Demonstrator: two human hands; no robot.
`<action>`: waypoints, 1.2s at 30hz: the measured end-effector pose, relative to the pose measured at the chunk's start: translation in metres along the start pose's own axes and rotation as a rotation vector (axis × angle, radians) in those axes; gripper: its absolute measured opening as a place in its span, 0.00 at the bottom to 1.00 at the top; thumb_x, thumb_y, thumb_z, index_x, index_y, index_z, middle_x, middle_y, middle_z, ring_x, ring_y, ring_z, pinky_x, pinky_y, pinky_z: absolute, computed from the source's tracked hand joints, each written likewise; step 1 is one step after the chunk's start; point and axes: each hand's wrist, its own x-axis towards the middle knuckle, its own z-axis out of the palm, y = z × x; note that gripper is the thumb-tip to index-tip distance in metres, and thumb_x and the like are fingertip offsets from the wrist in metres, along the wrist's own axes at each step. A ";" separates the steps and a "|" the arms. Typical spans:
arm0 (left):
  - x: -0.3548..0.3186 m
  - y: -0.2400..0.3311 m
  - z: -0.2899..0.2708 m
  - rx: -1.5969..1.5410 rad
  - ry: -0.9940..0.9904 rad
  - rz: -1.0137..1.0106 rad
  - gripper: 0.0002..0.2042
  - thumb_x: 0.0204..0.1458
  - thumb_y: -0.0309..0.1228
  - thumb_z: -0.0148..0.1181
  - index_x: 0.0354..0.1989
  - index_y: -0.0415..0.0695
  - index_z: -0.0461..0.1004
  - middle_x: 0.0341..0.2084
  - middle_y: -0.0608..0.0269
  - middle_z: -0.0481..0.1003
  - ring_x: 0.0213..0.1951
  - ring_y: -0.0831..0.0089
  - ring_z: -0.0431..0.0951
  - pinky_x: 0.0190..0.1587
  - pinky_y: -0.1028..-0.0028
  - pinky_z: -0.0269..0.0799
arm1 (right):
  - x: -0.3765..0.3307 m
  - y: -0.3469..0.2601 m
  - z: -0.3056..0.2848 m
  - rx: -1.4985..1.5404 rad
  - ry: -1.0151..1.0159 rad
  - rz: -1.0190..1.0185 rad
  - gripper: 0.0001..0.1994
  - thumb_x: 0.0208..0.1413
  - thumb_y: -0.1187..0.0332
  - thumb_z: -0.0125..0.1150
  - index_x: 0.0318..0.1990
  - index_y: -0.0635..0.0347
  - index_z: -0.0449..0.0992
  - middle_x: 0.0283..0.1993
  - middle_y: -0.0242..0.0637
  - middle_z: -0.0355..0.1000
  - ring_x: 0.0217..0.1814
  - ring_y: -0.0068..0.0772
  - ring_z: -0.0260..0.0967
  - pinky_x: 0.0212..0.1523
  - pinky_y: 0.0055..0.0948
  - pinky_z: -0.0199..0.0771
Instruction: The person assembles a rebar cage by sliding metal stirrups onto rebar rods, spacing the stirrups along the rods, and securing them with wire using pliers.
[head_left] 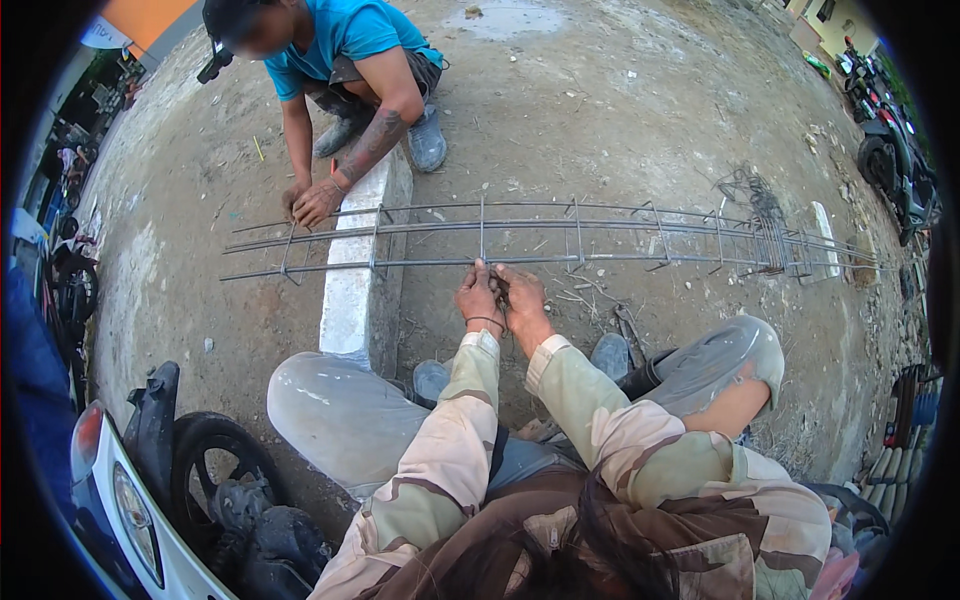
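A long rebar cage (430, 264), thin steel rods joined by square stirrups, lies crosswise in front of me. My left hand (480, 300) is closed, its fingertips pinched at the near rod where a stirrup (482, 230) meets it. Close beside it, my right hand (524, 300) is closed too, fingertips at the same joint. Whatever sits between the fingers is too small to make out. A bundle of thin wire (762, 205) rests over the cage's right part. On the ground near my right shoe lies a rusty pincer-like tool (630, 335).
A white-topped concrete beam (350, 300) supports the cage's left part; a white block (824, 238) is under its right end. Across from me, a crouching person in a blue shirt (350, 35) has both hands (315, 203) at the cage's left end. Motorcycles (225, 480) stand at both sides.
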 end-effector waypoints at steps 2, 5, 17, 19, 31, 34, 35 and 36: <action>0.001 -0.005 0.005 -0.050 0.015 0.016 0.10 0.61 0.34 0.60 0.28 0.44 0.76 0.16 0.74 0.70 0.17 0.85 0.63 0.18 0.82 0.57 | 0.003 -0.002 -0.002 -0.004 -0.008 0.005 0.04 0.56 0.75 0.63 0.36 0.67 0.78 0.31 0.38 0.76 0.28 0.28 0.72 0.29 0.27 0.71; -0.004 -0.002 0.009 -0.051 0.036 0.000 0.09 0.61 0.33 0.60 0.29 0.44 0.76 0.16 0.74 0.69 0.17 0.85 0.64 0.18 0.81 0.57 | 0.003 -0.003 -0.007 -0.058 -0.047 -0.037 0.04 0.56 0.75 0.63 0.37 0.66 0.78 0.31 0.37 0.76 0.28 0.28 0.72 0.29 0.27 0.72; -0.004 0.000 0.010 0.030 0.029 -0.098 0.08 0.62 0.32 0.59 0.33 0.41 0.75 0.19 0.71 0.69 0.19 0.83 0.64 0.19 0.81 0.58 | 0.001 -0.007 -0.011 0.041 -0.012 0.011 0.04 0.56 0.76 0.63 0.36 0.67 0.79 0.32 0.36 0.77 0.30 0.27 0.73 0.31 0.26 0.71; -0.003 -0.004 0.006 0.097 0.046 -0.047 0.08 0.62 0.32 0.59 0.32 0.41 0.76 0.20 0.70 0.71 0.20 0.82 0.66 0.21 0.79 0.61 | 0.003 -0.005 -0.013 -0.004 -0.025 0.016 0.05 0.56 0.74 0.63 0.37 0.67 0.78 0.33 0.38 0.77 0.32 0.30 0.74 0.34 0.27 0.74; 0.007 -0.004 0.004 0.270 0.057 0.067 0.09 0.63 0.31 0.56 0.31 0.41 0.76 0.22 0.70 0.73 0.21 0.81 0.68 0.23 0.77 0.64 | 0.016 0.012 -0.018 0.276 0.007 0.135 0.03 0.53 0.79 0.63 0.34 0.67 0.77 0.34 0.41 0.77 0.33 0.34 0.75 0.36 0.31 0.75; 0.004 0.001 0.005 0.303 0.075 0.062 0.09 0.63 0.31 0.57 0.30 0.42 0.75 0.21 0.72 0.72 0.19 0.84 0.65 0.20 0.79 0.58 | 0.029 0.014 -0.017 0.259 0.011 0.193 0.03 0.53 0.80 0.61 0.35 0.67 0.77 0.34 0.41 0.76 0.33 0.36 0.75 0.34 0.33 0.75; 0.004 0.003 0.006 0.304 0.093 0.091 0.10 0.63 0.32 0.57 0.30 0.42 0.76 0.19 0.73 0.71 0.18 0.85 0.63 0.19 0.79 0.56 | 0.034 0.014 -0.015 0.220 0.014 0.235 0.04 0.55 0.80 0.60 0.38 0.68 0.76 0.36 0.43 0.76 0.36 0.39 0.75 0.37 0.36 0.76; 0.004 0.004 0.007 0.308 0.110 0.119 0.10 0.62 0.33 0.58 0.30 0.42 0.76 0.18 0.74 0.70 0.16 0.86 0.62 0.18 0.79 0.54 | 0.039 0.015 -0.015 0.183 0.020 0.277 0.06 0.56 0.79 0.58 0.40 0.68 0.75 0.38 0.45 0.75 0.40 0.42 0.75 0.41 0.39 0.76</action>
